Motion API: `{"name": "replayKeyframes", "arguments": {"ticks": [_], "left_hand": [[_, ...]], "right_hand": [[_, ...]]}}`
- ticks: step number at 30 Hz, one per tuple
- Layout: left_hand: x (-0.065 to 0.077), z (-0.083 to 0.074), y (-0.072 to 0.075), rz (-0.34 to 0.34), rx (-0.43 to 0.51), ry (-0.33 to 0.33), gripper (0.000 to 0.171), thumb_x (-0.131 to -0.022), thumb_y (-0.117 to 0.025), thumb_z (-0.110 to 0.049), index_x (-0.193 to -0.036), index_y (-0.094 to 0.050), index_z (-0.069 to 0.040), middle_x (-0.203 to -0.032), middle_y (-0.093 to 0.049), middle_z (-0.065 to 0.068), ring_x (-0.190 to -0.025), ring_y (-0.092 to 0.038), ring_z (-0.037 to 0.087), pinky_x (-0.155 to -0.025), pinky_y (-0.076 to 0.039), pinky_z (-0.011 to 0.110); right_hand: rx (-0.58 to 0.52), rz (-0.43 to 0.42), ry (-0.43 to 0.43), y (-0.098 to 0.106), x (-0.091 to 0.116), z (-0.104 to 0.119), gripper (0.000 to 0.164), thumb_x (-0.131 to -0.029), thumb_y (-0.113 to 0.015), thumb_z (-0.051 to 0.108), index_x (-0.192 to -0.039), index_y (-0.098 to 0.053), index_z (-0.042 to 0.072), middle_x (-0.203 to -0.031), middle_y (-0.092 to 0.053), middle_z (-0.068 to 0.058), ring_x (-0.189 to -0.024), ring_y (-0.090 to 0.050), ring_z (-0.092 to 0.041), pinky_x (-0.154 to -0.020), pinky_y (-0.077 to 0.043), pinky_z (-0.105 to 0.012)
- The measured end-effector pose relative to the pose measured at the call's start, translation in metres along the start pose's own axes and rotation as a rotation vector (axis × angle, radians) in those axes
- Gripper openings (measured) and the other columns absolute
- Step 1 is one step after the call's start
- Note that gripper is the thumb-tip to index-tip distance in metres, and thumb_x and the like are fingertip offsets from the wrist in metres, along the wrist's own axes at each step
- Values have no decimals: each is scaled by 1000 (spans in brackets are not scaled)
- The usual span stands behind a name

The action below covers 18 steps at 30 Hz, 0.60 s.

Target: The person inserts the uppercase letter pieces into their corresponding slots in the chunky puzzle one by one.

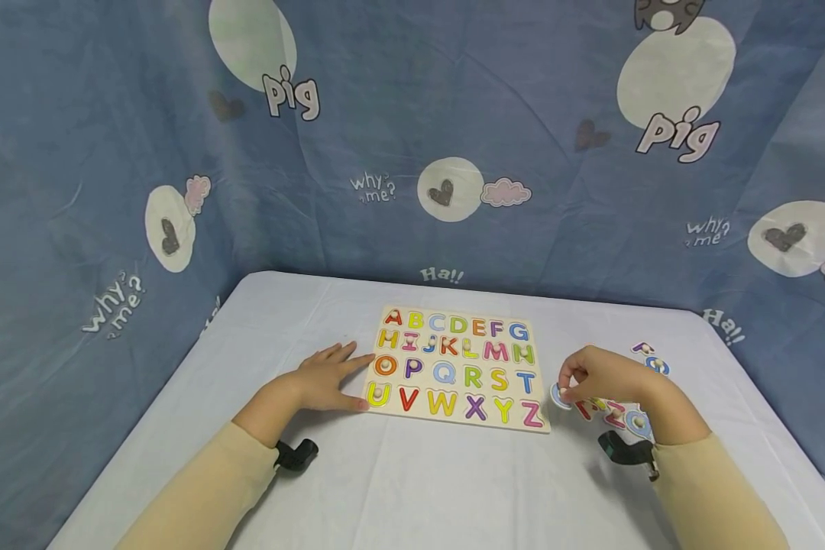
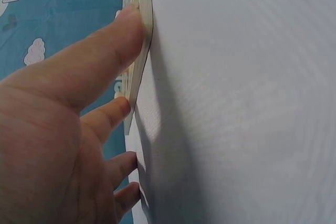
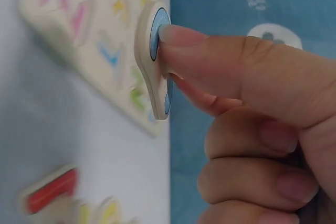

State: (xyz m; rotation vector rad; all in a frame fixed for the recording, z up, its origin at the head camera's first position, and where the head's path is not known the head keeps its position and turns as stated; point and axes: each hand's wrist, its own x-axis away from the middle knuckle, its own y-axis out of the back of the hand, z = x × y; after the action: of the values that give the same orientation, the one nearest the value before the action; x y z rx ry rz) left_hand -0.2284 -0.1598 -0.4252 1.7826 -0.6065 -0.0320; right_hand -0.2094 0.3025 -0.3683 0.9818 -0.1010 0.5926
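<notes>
A wooden alphabet puzzle board (image 1: pixel 422 386) lies flat on the white table, with knobbed letters seated in several of its places. My left hand (image 1: pixel 326 380) rests at the board's left edge, fingers spread, with thumb and index finger touching it. In the left wrist view, the thumb (image 2: pixel 113 45) lies against the board's side (image 2: pixel 140 59). Just right of the board, my right hand (image 1: pixel 601 374) pinches a blue letter piece (image 1: pixel 559 396) between thumb and index finger. The right wrist view has this piece (image 3: pixel 144 51) held on edge; which letter it is I cannot tell.
Loose letter pieces lie around and under the right hand: a red one (image 1: pixel 584 411), a pink one (image 1: pixel 615 415), a blue one (image 1: pixel 638 423). Farther back are another blue piece (image 1: pixel 657 365) and a purple one (image 1: pixel 642 348). A blue printed curtain (image 1: pixel 385 252) stands behind the table.
</notes>
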Motion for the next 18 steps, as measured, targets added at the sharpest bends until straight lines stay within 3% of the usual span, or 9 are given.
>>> {"name": "replayKeyframes", "arguments": {"ticks": [3,10,18], "left_hand": [[1,0,0,0,1,2,92,-81,-72,-61,-157,-36,-23,-165,-19,19,-150,-13,44,-114,-17,69],[1,0,-1,-1,14,9,92,-81,-73,-61,-157,-36,-24,-165,-18,18,-150,-13,44,-115,-16,69],[-1,0,-1,-3,7,11,94,-80,-73,-62,-157,-37,-23,-165,-19,18,-150,-13,44,-115,-15,69]], "right_hand": [[34,1,11,12,-9,16,12,-85,-81,19,-86,-69,15,-63,-45,1,-61,-45,-15,-55,-38,-28],[79,-2,95,36,-37,49,12,-88,-79,22,-89,-69,14,-64,-41,1,-61,-41,-15,-56,-36,-29],[102,-45,107,32,-86,72,13,-92,-75,23,-96,-69,12,-68,-45,0,-64,-44,-16,-58,-38,-30]]}}
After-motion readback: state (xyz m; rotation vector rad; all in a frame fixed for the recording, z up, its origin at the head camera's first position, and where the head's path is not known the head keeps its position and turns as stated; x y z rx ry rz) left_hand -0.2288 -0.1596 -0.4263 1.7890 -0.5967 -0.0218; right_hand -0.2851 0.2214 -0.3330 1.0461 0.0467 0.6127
